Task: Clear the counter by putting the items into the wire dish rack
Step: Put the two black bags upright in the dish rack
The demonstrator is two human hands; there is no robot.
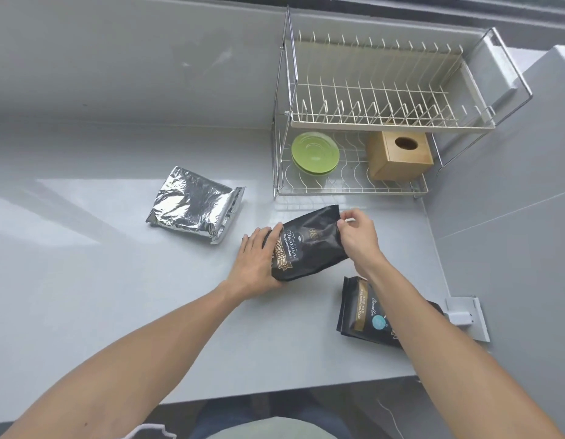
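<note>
A black coffee bag (308,243) is gripped at both ends just in front of the wire dish rack (354,185): the left hand (257,264) is wrapped around its base, the right hand (358,237) pinched on its top edge. A silver foil pouch (195,209) is left on the grey counter (116,280), and a second black bag (366,312) is seen under the right forearm. Green plates (314,153) and a wooden tissue box (400,158) are held on the lower tier.

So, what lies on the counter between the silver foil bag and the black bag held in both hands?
Nothing: in the head view, the counter is bare between the silver foil bag and the black bag, apart from the left hand gripping the bag's near side.
</note>
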